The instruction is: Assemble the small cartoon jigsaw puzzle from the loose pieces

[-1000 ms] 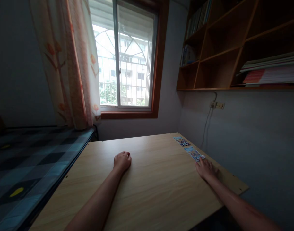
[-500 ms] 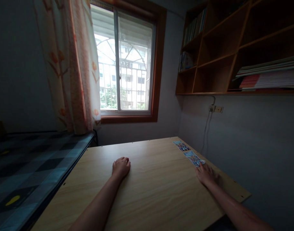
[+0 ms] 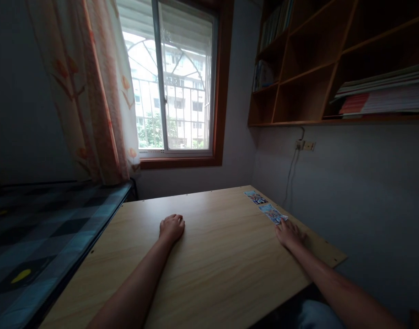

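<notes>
Two colourful printed cards lie in a row near the right edge of the wooden table. My right hand point(image 3: 289, 233) is at the nearer card point(image 3: 271, 213), its thumb and fingers closed at that card's near corner, which looks slightly raised. The farther card point(image 3: 255, 197) lies flat just beyond, with no hand on it. My left hand point(image 3: 172, 227) rests on the tabletop left of the cards, fingers curled in and pressed together, with nothing seen in it. Its palm side is hidden.
The pale wooden table point(image 3: 209, 256) has a wall close along its right side. To the left is a bed with a checked cover point(image 3: 34, 228). Above right hangs a bookshelf point(image 3: 298, 100), with a socket and cable point(image 3: 299, 145) below. A curtain point(image 3: 96, 105) hangs beside the window.
The view has shifted a little, so everything sits slightly higher in the picture. Both hands and both cards keep nearly the same places on the table.
</notes>
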{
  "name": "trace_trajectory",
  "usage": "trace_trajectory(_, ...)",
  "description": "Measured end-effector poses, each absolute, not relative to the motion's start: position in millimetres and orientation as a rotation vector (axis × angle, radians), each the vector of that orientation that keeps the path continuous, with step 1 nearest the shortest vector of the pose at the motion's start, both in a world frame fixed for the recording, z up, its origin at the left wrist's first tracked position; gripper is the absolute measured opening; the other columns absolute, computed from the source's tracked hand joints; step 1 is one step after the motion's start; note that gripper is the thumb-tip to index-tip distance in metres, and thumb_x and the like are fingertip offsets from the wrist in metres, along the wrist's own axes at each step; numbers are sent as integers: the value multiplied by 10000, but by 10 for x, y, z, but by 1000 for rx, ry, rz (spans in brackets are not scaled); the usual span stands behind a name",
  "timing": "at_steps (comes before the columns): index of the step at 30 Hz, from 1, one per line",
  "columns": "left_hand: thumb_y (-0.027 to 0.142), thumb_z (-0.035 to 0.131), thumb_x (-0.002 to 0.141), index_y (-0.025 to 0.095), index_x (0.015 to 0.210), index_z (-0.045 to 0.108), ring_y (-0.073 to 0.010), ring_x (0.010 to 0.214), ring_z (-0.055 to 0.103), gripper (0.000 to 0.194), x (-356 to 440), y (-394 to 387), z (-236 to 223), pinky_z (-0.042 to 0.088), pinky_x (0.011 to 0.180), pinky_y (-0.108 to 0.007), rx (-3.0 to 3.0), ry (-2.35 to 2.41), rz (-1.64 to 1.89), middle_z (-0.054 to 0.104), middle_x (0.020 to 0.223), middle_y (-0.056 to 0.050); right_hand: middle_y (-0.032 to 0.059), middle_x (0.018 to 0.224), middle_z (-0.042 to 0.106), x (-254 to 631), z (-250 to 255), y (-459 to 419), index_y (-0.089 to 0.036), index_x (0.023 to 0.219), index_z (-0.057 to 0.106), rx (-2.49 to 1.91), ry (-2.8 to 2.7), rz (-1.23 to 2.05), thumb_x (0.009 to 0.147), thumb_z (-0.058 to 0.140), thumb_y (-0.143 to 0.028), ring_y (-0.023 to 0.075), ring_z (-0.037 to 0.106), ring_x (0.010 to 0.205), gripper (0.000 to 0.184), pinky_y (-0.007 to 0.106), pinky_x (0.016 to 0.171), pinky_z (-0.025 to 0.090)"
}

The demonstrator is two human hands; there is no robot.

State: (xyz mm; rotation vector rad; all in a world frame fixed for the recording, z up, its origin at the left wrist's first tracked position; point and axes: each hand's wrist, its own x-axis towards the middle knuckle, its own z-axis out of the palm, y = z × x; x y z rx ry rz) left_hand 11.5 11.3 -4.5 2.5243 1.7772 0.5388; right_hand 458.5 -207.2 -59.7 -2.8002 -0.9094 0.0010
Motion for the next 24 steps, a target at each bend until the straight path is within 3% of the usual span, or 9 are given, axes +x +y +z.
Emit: trace_trajectory(24, 347, 448, 916, 237, 1159, 727, -284, 1201, 616, 386, 100, 101, -24, 443, 1018, -422, 2567, 1774, 561, 691, 1296, -82, 103, 1668, 264, 4544, -551, -2061, -298, 1605, 272, -2842, -929, -7, 1011, 238, -495, 323, 240, 1519, 626, 642, 1151, 205)
